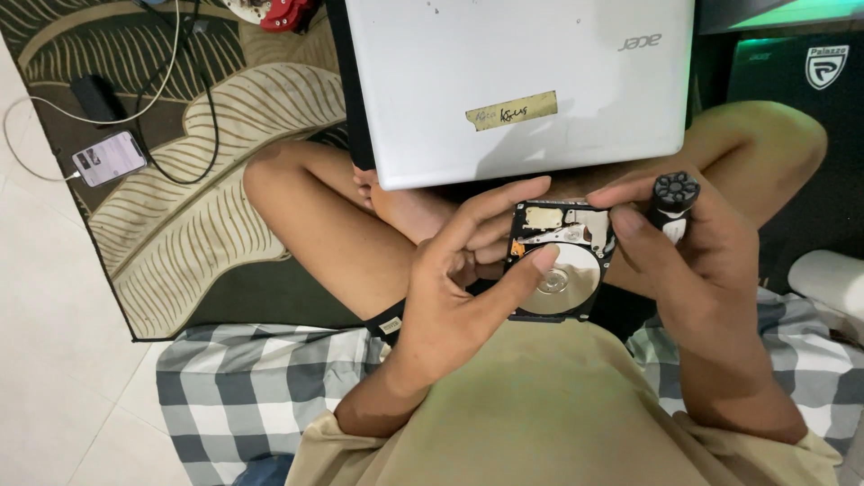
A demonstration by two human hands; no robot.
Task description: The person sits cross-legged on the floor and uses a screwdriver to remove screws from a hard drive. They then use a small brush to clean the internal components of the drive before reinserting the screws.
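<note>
Left hand [459,279] covers the hard drive's [560,261] nine-o'clock edge; its thumb hides part of the platter. Right hand [693,261] conceals the screwdriver [675,200] shaft and tip, only the cap showing. Laptop [522,81] is cut off at twelve o'clock, a red object [286,13] likewise. Phone [109,157] screen too small to read.

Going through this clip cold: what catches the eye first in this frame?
An opened hard drive with its shiny platter bare, at centre above the lap, gripped by the left hand with the thumb on the platter. The right hand holds a black-capped screwdriver at the drive's right edge. A closed silver laptop lies just beyond on the crossed legs; a phone on a cable lies on the leaf-patterned rug at left.
</note>
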